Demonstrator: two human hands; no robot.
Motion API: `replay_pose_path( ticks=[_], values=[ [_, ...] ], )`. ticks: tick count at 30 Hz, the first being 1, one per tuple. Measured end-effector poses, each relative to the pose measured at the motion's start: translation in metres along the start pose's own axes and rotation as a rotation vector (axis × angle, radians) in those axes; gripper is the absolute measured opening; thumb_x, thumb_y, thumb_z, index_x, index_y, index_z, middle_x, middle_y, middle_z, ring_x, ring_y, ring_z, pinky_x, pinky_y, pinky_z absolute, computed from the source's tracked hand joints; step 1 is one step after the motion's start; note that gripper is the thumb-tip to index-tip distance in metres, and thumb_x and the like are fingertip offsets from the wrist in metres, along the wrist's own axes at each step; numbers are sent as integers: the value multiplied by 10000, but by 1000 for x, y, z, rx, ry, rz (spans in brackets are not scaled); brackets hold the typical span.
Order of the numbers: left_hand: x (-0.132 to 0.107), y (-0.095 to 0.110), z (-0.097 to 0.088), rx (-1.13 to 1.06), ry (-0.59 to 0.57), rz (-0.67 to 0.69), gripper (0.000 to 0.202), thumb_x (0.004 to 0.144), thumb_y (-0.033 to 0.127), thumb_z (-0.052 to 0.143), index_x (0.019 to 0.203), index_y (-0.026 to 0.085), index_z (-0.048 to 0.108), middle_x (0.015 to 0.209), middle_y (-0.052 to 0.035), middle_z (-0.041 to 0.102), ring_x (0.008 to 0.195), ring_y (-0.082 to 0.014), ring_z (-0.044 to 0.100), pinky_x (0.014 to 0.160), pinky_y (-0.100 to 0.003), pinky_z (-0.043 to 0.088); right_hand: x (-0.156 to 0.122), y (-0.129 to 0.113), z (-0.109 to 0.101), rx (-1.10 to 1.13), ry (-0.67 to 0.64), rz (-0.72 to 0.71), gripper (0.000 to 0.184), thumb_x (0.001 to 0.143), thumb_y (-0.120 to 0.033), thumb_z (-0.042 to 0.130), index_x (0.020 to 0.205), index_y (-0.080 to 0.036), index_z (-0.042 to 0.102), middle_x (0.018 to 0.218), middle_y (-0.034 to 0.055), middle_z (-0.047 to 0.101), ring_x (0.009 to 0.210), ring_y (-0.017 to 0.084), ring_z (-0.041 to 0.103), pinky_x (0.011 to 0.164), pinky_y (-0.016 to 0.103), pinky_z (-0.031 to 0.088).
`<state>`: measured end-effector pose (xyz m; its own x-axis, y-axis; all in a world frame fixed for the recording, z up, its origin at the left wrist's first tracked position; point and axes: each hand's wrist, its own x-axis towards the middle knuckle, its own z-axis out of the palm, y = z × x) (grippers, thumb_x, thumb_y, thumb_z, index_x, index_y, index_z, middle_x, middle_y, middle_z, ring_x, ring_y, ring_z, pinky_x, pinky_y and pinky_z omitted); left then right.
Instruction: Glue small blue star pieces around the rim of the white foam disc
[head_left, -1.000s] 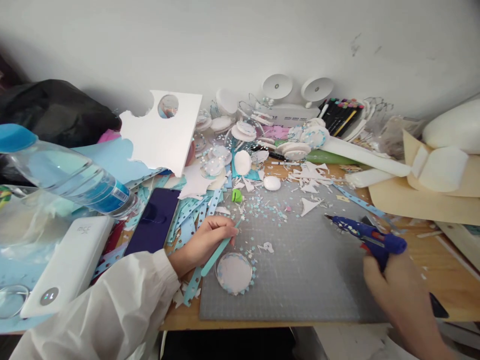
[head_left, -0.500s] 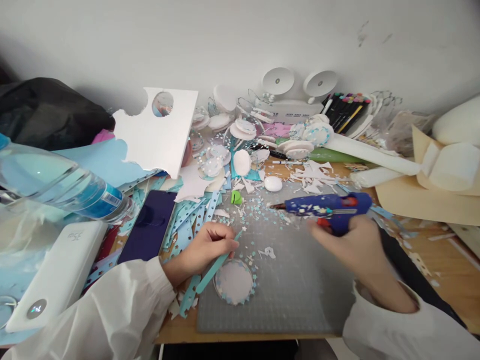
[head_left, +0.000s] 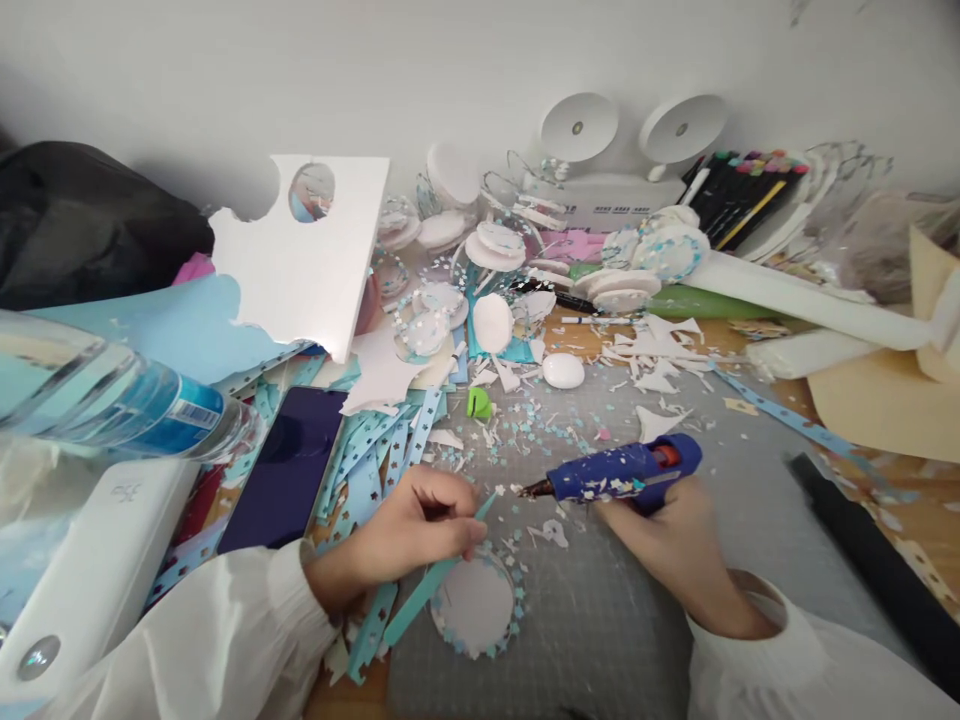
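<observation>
Between the thumb and fingers of my left hand (head_left: 431, 525) is a pair of teal tweezers (head_left: 420, 605), with a tiny pale star (head_left: 500, 491) at its tip. My right hand (head_left: 671, 545) is wrapped round the handle of a blue hot glue gun (head_left: 615, 475), which has paper bits stuck on its body. Its nozzle points left and comes close to the star; whether they touch I cannot tell. Below the left hand, a white disc (head_left: 476, 605) edged with small blue stars lies on the grey cutting mat (head_left: 592, 620).
Punched blue paper strips (head_left: 367, 470) and a phone (head_left: 285, 470) lie left, beside a water bottle (head_left: 142, 400) and a white power bank (head_left: 97, 570). Decorated discs (head_left: 495, 245), white scraps (head_left: 660, 355) and markers (head_left: 750, 200) crowd the back. A black strip (head_left: 862, 560) lies right.
My right hand has brought the glue gun left and down, its nozzle now near the tweezers' tip. My left hand still grips the tweezers. The camera view has shifted slightly.
</observation>
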<state>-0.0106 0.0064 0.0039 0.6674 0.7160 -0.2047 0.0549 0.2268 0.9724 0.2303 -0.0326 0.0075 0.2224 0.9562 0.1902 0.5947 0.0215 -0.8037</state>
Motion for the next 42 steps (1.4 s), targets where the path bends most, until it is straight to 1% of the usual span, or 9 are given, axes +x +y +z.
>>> replay_pose_path(
  ticks=[8, 14, 22, 26, 30, 34, 37, 40, 42],
  values=[
    [-1, -2, -2, 5, -22, 37, 358, 776, 285, 623, 460, 157, 518, 499, 4, 451, 501, -98, 395, 492, -249, 273, -2, 6, 2, -28, -48, 10, 280, 628, -299, 600, 417, -231, 430, 376, -48, 415, 363, 117, 404, 352, 237, 351],
    [-1, -2, 0, 90, -76, 21, 333, 779, 271, 619, 482, 162, 513, 496, 24, 390, 487, -88, 323, 472, -249, 230, 2, 4, -3, 42, -23, 58, 274, 627, -283, 605, 426, -238, 425, 409, -39, 456, 406, 130, 442, 362, 234, 367],
    [1, 0, -3, 18, -21, 55, 347, 795, 285, 611, 478, 153, 565, 492, 4, 468, 504, -100, 410, 500, -247, 283, -1, 7, 1, -42, -25, 17, 298, 614, -294, 587, 389, -233, 402, 357, -47, 386, 355, 113, 381, 347, 236, 344],
    [1, 2, -1, 40, -41, 28, 337, 794, 272, 616, 484, 153, 560, 493, 11, 445, 487, -93, 379, 483, -245, 265, 0, 3, 1, 36, -70, 48, 265, 615, -292, 585, 408, -233, 432, 373, -47, 415, 372, 120, 405, 342, 231, 344],
    [0, 1, 0, 55, -52, 0, 325, 782, 295, 628, 493, 157, 576, 489, 11, 442, 484, -96, 363, 479, -245, 257, 3, 4, -2, 17, -24, 50, 231, 625, -293, 597, 442, -234, 470, 398, -44, 447, 394, 131, 434, 354, 236, 362],
    [1, 1, 0, -133, 94, 25, 330, 788, 325, 628, 503, 159, 617, 511, -8, 497, 542, -117, 432, 554, -248, 323, 1, 8, 0, -66, -6, 0, 261, 633, -288, 594, 421, -237, 450, 366, -45, 412, 369, 130, 413, 345, 240, 348],
    [3, 0, 2, -310, 200, 56, 332, 847, 371, 607, 593, 157, 625, 588, -2, 501, 604, -116, 439, 603, -234, 347, 0, 6, 1, -77, 18, -104, 305, 640, -289, 599, 414, -246, 398, 352, -43, 411, 367, 134, 430, 372, 250, 386],
    [6, 0, 4, -441, 207, 111, 303, 903, 393, 574, 714, 157, 601, 719, -5, 529, 683, -115, 486, 657, -223, 385, 0, 1, -2, -62, 86, -194, 261, 644, -261, 603, 465, -249, 413, 371, -45, 457, 378, 147, 477, 415, 262, 433],
    [6, 1, 5, -499, 177, 137, 273, 928, 384, 549, 773, 161, 581, 815, -20, 574, 705, -118, 535, 679, -235, 416, 1, -2, -5, -55, 126, -229, 219, 646, -239, 602, 505, -250, 436, 382, -51, 475, 373, 148, 489, 405, 258, 425]
  ],
)
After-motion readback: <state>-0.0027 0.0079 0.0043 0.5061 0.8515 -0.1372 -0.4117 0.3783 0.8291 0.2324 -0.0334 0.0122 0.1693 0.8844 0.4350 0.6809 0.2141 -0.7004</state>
